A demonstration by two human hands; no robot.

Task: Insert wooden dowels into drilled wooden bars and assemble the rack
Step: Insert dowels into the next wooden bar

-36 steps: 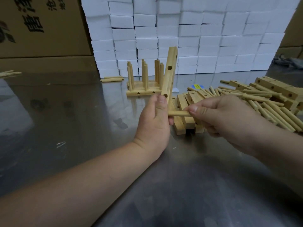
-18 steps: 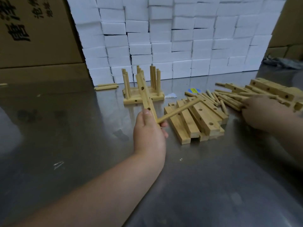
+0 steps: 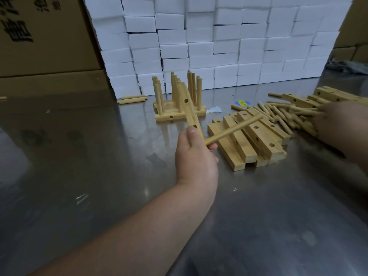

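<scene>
My left hand (image 3: 194, 156) grips the lower end of a drilled wooden bar (image 3: 188, 108) that leans up and away to the left. One dowel (image 3: 235, 129) sticks out of the bar near my fingers and points up to the right. My right hand (image 3: 344, 126), blurred, lies on the heap of loose dowels (image 3: 282, 114) at the right; its fingers are too blurred to tell whether they hold one. An assembled rack (image 3: 179, 114) with several upright dowels stands behind the held bar.
A stack of drilled bars (image 3: 249, 144) lies on the steel table (image 3: 99, 176) right of my left hand. More bars (image 3: 328, 96) lie far right. Two dowels (image 3: 132, 99) rest by the wall of white boxes (image 3: 219, 46). Cardboard cartons (image 3: 43, 36) stand at the left.
My right hand let go of the inserted dowel and moved right to the dowel heap. My left hand tilted the bar from leaning right to leaning left.
</scene>
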